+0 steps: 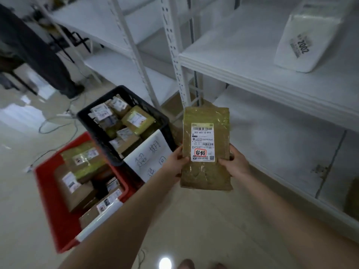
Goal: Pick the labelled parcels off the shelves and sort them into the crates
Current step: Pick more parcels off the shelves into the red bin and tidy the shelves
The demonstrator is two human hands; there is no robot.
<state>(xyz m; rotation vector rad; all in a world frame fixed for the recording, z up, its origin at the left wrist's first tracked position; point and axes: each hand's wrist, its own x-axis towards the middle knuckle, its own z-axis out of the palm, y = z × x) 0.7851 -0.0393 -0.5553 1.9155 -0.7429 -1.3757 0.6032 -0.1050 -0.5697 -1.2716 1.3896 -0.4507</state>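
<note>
As left hand (177, 160) and right hand (235, 162) pinch the brown parcel (206, 171), the black crate (91, 133) seems full.

The label (203, 142) on the brown parcel (206, 176) reads 502-602-12-815, 超期; the white parcel (310, 30), 2002.

A flat brown cardboard parcel (206, 148) wrapped in clear tape, its white label with a red-ringed stamp facing up, is held by its side edges between the left hand (175, 162) and right hand (236, 162). Left of it on the floor stand a black plastic crate (124, 90) and a red plastic crate (48, 200), both full of similar labelled parcels. A white bagged parcel (310, 35) marked 2002 lies on the white metal shelf (242, 61).
</note>
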